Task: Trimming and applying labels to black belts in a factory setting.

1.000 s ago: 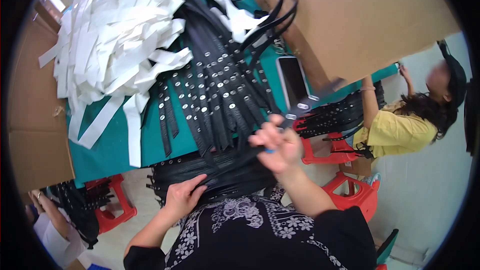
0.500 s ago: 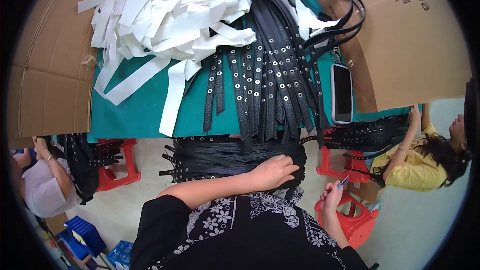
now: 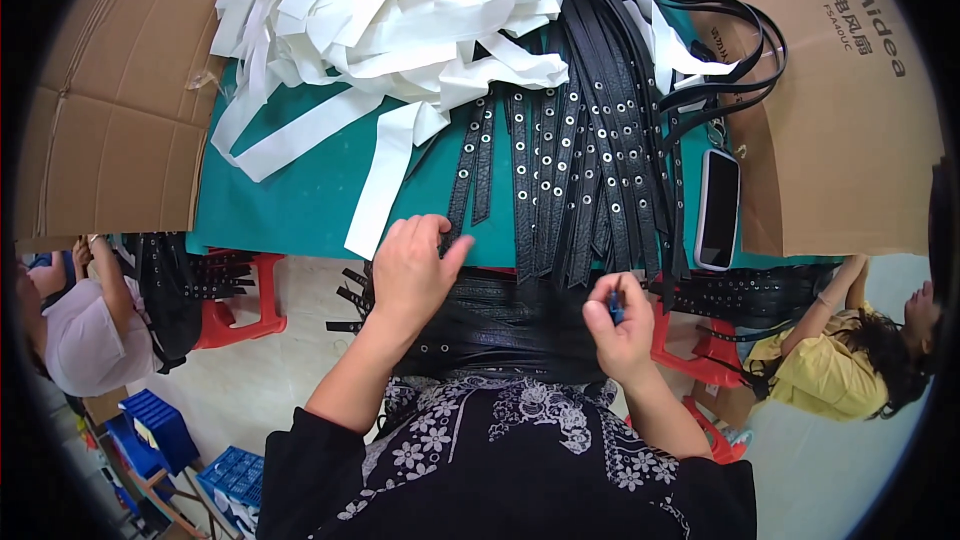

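My left hand (image 3: 412, 268) is at the table's front edge, close to the end of a black strap with metal eyelets (image 3: 463, 172). Its thumb stands apart from the fingers, and I see nothing held in it. My right hand (image 3: 622, 328) is closed round a small blue pointed tool (image 3: 616, 306), mostly hidden by the fingers. Beyond it a bunch of black eyelet straps (image 3: 590, 160) hangs toward me over the green table (image 3: 300, 225). Across my lap lies a pile of black straps (image 3: 500, 315), their ends poking out at left.
White fabric strips (image 3: 400, 30) are heaped at the back of the table. A phone (image 3: 717, 210) lies right of the straps. Cardboard boxes (image 3: 125, 90) flank both sides. Co-workers sit at left and right (image 3: 825, 360), near red stools (image 3: 245, 305) and blue crates (image 3: 160, 430).
My left hand has risen from the lap pile to the table edge and opened. My right hand has swung in from the right side with the blue tool. The view has shifted slightly.
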The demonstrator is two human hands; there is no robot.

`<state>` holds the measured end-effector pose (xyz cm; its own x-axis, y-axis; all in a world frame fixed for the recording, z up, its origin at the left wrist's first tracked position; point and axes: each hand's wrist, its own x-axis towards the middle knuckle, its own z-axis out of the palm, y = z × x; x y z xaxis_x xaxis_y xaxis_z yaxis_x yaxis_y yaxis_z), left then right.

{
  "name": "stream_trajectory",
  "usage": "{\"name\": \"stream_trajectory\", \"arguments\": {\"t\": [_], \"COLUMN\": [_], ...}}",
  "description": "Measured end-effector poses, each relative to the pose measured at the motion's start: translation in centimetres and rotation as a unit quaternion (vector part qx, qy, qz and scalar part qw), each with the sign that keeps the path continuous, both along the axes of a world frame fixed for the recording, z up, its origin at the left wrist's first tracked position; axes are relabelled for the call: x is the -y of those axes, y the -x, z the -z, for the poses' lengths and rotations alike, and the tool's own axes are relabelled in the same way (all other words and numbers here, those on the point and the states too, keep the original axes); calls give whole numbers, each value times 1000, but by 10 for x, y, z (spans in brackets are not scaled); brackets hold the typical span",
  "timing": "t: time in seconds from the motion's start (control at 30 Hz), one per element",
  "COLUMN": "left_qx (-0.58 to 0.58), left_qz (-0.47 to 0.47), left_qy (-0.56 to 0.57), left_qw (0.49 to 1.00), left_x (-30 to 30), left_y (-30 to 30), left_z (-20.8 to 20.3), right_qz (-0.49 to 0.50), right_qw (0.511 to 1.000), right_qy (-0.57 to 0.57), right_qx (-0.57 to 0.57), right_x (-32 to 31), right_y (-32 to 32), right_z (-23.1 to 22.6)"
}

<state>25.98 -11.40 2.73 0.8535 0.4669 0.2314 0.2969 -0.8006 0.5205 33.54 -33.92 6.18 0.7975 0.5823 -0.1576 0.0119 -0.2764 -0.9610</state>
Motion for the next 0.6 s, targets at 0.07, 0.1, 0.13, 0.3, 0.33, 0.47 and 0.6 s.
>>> {"name": "stream_trajectory", "arguments": {"t": [0.07,0.1,0.13,0.3,0.33,0.47,0.6], "left_qx": [-49,-65,-82,-67,-72,-37,-26], "left_qz": [0,-3,-7,23,28,22,17], "left_qy": [21,91,161,731,733,827,845], "left_qw": [999,994,984,679,676,560,534], "left_x": [-6,-10,-15,-9,-2,20,30], "left_y": [-3,-5,-7,-12,-14,-23,-29], "left_z": [1,-1,-4,-11,-11,-12,-9], "right_qz": [-6,-14,-24,-28,-48,-68,-64], "right_qw": [1000,998,997,998,993,948,913], "right_qy": [-15,-31,-49,-55,-8,118,155], "right_qx": [-22,-46,-46,27,105,287,372], "right_x": [-7,-8,-7,-9,-10,-3,6], "right_y": [0,0,-2,-8,-11,-25,-38], "right_z": [0,1,5,-1,-4,-13,-10]}}
